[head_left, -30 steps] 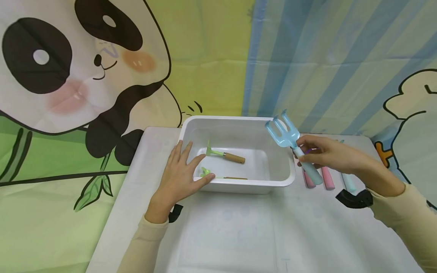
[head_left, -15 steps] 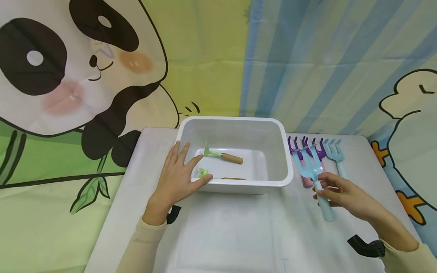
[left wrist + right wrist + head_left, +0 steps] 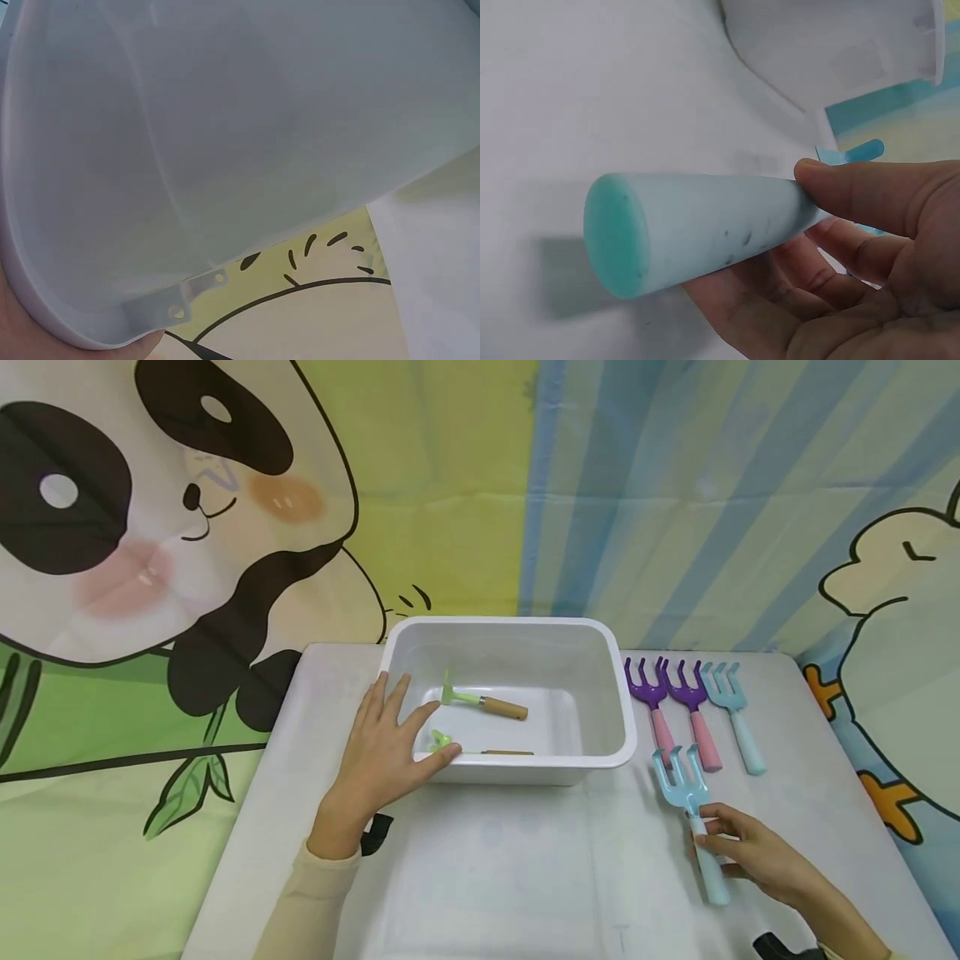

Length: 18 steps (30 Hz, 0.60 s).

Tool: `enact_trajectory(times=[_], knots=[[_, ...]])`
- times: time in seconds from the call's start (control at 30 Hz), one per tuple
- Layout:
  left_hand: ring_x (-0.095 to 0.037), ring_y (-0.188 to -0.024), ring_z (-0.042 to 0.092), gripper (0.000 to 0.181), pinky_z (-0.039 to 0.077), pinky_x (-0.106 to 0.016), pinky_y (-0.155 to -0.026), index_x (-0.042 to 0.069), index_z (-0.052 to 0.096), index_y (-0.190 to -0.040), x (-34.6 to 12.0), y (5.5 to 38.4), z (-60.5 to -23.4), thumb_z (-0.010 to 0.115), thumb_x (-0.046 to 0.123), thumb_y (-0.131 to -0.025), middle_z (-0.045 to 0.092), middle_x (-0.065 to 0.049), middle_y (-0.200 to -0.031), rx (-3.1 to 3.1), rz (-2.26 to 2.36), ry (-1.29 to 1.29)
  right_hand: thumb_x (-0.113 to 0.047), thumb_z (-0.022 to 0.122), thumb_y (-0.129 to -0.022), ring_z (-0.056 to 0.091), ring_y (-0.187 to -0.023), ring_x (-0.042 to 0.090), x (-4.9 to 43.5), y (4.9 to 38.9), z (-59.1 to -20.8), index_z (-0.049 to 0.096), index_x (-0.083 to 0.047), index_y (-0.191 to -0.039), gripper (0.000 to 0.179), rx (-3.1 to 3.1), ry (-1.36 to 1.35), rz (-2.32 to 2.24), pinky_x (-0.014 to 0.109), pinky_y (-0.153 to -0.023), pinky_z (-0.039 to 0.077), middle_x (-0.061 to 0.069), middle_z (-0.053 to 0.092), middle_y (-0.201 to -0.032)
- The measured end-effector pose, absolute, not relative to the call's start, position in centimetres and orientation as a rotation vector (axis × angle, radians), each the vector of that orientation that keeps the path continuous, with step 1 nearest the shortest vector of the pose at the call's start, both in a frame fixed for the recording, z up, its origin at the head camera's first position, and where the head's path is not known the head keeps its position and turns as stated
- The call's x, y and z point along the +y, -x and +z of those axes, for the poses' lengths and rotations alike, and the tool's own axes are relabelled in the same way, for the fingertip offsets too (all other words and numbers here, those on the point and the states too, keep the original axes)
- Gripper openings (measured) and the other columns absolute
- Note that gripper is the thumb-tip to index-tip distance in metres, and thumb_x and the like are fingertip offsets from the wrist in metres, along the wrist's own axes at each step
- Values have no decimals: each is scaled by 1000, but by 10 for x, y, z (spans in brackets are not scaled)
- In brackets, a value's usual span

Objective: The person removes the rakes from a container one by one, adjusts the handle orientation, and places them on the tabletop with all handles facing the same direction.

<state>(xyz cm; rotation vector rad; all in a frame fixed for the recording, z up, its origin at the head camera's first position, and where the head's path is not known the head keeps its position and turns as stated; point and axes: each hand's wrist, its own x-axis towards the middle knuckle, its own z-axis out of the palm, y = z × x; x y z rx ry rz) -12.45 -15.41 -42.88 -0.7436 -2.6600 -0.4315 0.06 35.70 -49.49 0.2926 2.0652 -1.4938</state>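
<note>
My right hand point(image 3: 761, 852) pinches a light-blue garden hand fork point(image 3: 684, 792) by its handle, near the front right of the table, tines pointing away from me. In the right wrist view the thumb presses on the pale handle point(image 3: 705, 225) and the fingers lie underneath. My left hand point(image 3: 378, 768) rests with spread fingers over the front left corner of a white plastic basin point(image 3: 517, 761). Inside the basin lie a small green rake point(image 3: 498, 706) with a wooden handle and another green-headed tool point(image 3: 441, 741), partly hidden by the front wall and thumb.
Right of the basin, two purple forks with pink handles, one left point(image 3: 648, 693) and one right point(image 3: 690, 697), lie beside another light-blue fork point(image 3: 738, 710). The white table point(image 3: 510, 860) backs onto a cartoon-printed curtain point(image 3: 450, 493).
The light-blue fork in my right hand has come away from beside the basin's right rim, toward me and slightly right, lower over the table. My left hand stays on the basin.
</note>
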Motion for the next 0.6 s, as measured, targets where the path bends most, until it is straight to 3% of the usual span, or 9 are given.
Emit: enact_trajectory(times=[0.3,0.6], knots=[[-50,-145,18,82,14,-58,-117,15,67,-130,-154,124,-428,40,81,-88,39,-29,-150,-2670,-433,738,-15,53,-105,65,-104,37,369,-13,-513,16,20,-139,61,1867,-226,-1604,49,-82,54,21,56,-116],[-49,-146,16,80,13,-57,-118,16,67,-131,-153,124,-427,44,80,-88,38,-27,-152,-2699,-428,725,-13,51,-106,66,-104,37,369,-13,-517,7,24,-140,68,1817,-219,-1646,51,-83,56,23,57,-117]])
